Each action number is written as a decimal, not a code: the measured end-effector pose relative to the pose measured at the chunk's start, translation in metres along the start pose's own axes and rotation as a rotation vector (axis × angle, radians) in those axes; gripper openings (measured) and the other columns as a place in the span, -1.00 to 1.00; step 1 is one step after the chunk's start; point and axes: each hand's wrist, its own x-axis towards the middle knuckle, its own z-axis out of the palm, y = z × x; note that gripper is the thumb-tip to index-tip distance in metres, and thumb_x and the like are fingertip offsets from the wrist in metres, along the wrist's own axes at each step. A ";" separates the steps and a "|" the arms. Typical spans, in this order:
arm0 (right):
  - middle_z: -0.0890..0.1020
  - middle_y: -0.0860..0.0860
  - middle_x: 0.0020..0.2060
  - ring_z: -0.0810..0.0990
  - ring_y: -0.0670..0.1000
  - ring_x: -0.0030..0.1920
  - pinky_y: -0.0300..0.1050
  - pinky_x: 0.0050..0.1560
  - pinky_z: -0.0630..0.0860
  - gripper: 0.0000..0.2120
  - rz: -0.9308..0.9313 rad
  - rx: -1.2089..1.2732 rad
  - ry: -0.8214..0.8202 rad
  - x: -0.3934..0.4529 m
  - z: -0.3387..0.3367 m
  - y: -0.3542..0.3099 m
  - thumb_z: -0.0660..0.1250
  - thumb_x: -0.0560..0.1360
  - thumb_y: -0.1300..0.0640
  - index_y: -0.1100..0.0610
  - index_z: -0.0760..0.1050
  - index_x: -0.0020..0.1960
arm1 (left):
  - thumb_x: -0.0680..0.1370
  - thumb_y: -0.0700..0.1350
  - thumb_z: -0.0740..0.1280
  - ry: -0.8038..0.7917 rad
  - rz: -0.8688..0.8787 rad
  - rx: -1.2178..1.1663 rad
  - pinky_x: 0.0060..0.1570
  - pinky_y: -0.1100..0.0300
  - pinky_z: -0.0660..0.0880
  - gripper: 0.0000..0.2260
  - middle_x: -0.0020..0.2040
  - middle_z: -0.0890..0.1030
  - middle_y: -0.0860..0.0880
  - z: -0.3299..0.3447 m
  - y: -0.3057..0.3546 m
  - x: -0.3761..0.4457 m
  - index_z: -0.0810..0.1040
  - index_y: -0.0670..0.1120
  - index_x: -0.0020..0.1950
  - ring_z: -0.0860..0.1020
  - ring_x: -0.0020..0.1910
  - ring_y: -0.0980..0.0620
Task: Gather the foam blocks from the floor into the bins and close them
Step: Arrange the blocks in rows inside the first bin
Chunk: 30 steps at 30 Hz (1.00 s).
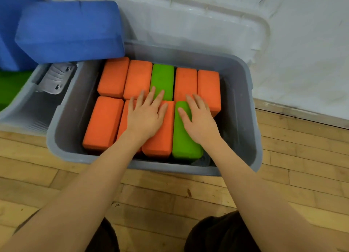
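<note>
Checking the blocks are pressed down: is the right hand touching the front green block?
Touching. The head view shows the right hand lying flat, fingers straight, on top of the front green block in the grey bin.

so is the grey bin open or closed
Open: the grey bin shows its blocks uncovered, and its clear lid leans against the wall behind.
</note>
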 end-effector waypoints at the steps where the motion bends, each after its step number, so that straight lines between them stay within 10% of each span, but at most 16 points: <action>1: 0.18 0.08 0.50 0.02 0.22 0.50 0.13 0.47 0.05 -0.47 -0.014 -0.033 -0.004 0.001 0.006 0.003 0.10 0.60 -0.12 0.06 0.18 0.50 | 0.62 0.17 -0.04 -0.015 0.004 0.025 0.41 -0.14 -0.05 -0.54 0.53 0.14 0.01 0.007 -0.003 -0.001 0.16 0.10 0.51 0.07 0.51 -0.13; 15: 0.11 0.03 0.52 -0.07 0.16 0.52 0.04 0.47 -0.15 -0.43 -0.064 -0.280 0.044 0.010 0.031 0.016 -0.13 0.55 -0.19 -0.04 0.11 0.52 | 0.55 0.16 -0.08 -0.015 0.005 0.086 0.35 -0.27 0.05 -0.48 0.48 0.28 -0.05 0.022 -0.004 0.002 0.30 0.03 0.46 0.18 0.46 -0.24; 21: 0.30 0.07 0.44 0.19 0.23 0.43 0.15 0.37 0.09 -0.52 -0.085 -0.360 -0.014 0.017 0.009 0.005 0.13 0.56 -0.12 0.02 0.30 0.43 | 0.59 0.11 0.11 -0.071 -0.007 -0.012 0.39 -0.13 -0.02 -0.56 0.52 0.17 0.01 -0.001 -0.004 0.008 0.27 0.05 0.46 0.07 0.49 -0.14; 30: 0.57 0.06 0.14 0.55 0.18 0.08 0.07 0.01 0.49 -0.60 -0.342 -0.042 0.169 0.040 -0.046 -0.076 0.11 0.51 -0.03 0.09 0.51 0.24 | 0.47 0.07 0.10 0.347 -0.086 -0.071 0.21 -0.03 0.21 -0.54 0.34 0.44 -0.08 -0.127 -0.023 0.003 0.51 -0.08 0.27 0.38 0.29 -0.16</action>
